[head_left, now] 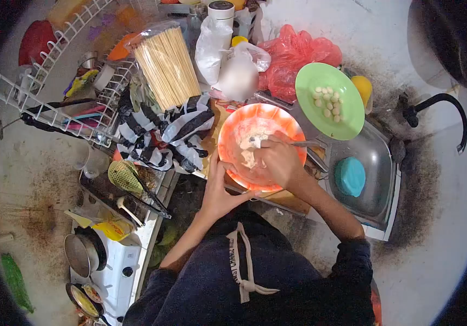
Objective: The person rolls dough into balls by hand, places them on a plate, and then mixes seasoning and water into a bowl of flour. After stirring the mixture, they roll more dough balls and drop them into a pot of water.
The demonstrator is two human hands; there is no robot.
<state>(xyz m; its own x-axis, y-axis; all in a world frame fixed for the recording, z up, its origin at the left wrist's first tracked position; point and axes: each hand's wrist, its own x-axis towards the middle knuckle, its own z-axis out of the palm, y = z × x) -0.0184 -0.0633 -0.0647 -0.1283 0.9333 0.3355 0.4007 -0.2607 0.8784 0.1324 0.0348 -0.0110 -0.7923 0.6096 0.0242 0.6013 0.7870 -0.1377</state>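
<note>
An orange and white bowl (226,136) is in front of me at the edge of the counter, with pale, sticky dough (248,157) inside it. My left hand (220,190) grips the bowl's near left rim, thumb and fingers spread along it. Over the bowl, my right hand (279,160) is closed on a metal spoon (307,143), whose handle sticks out to the right. The spoon's tip is partly covered by dough. Just beyond the bowl to the right, a green plate (312,117) carries several small white balls.
A sink (377,157) with a turquoise container (350,177) lies right, beside a black faucet (451,100). Behind are a red plastic bag (299,57) and bundled skewers (168,68). A striped bag (163,136), dish rack (89,114) and stove (119,271) stand left.
</note>
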